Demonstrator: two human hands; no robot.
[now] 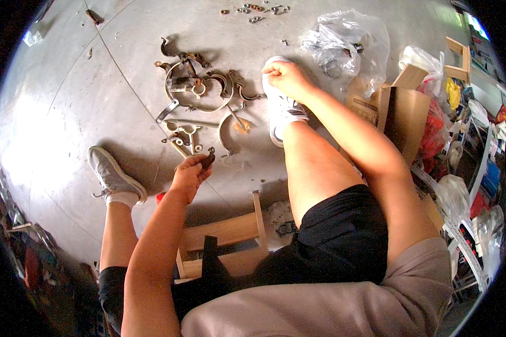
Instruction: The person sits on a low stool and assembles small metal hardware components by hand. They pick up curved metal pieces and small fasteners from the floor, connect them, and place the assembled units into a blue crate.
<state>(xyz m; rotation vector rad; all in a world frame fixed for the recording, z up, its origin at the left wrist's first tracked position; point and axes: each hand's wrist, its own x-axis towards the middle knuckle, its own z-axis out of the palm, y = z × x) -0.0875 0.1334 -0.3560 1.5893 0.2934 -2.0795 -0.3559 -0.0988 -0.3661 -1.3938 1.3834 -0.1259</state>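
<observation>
My left hand [189,176] is closed around a small dark, rusty metal bracket [208,159], which sticks up past the fingertips. Just beyond it on the floor lies a loose pile of metal pipe clamps: a large ring [167,84], a curved half-clamp [225,135], a grey flat bar [192,123] and several rusty hooked brackets [193,58]. My right hand [289,80] reaches over the toe of my right white shoe [276,126]. Its fingers are curled together; whatever they hold, if anything, cannot be made out.
Several nuts and bolts [255,19] lie scattered at the far side. A clear plastic bag [365,33] with dark parts rests right of my right hand. Beside it stands an open cardboard box [407,121], with clutter along the right. A low wooden stool [225,230] is beneath me.
</observation>
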